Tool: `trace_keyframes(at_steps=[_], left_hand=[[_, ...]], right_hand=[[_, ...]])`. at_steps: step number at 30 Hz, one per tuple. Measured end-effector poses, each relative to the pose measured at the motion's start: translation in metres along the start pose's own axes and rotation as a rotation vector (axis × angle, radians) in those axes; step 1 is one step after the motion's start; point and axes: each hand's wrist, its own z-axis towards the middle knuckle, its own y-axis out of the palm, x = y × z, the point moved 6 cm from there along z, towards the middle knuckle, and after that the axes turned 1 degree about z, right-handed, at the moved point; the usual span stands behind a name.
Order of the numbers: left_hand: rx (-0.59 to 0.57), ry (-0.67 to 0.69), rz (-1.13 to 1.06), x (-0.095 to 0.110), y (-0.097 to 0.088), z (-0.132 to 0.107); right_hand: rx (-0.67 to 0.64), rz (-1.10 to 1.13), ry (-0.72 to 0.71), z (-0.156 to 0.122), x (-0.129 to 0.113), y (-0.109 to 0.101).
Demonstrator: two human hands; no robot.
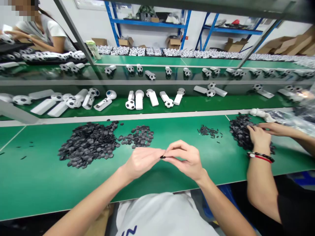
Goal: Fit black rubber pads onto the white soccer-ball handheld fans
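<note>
Above the green tabletop, my left hand and my right hand meet fingertip to fingertip. Both pinch a small black piece, which the fingers mostly hide, so its exact kind does not show. To the left lies a big heap of flat black pieces. A smaller spread of similar black pieces is just beyond my left hand. Right of my right hand is a little pile of tiny dark slivers.
A co-worker's hands work at another black heap on the right. Beyond the table edge, white sticks with football-patterned heads lie on a green belt. A second person sits at the far left. A plastic bag lies at right.
</note>
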Motion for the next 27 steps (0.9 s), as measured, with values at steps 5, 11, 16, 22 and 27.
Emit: trace_keyframes(at_steps=[5, 11, 16, 22, 27], left_hand=[[-0.079, -0.159, -0.058, -0.017, 0.021, -0.005], [-0.246, -0.615, 0.102, -0.120, 0.043, -0.020], [-0.198, -0.753, 0.268, -0.208, 0.041, 0.005], [-0.173, -0.887, 0.419, -0.272, 0.026, 0.056], [-0.088, -1.179, 0.513, -0.326, 0.024, 0.085]], right_hand=[[-0.028, 0.035, 0.005, 0.008, 0.010, -0.003], [0.081, 0.267, 0.509, 0.025, 0.090, -0.004], [0.149, 0.320, 0.689, 0.024, 0.162, 0.039], [0.070, 0.406, 0.764, 0.005, 0.180, 0.062], [0.007, 0.463, 0.780, 0.001, 0.181, 0.066]])
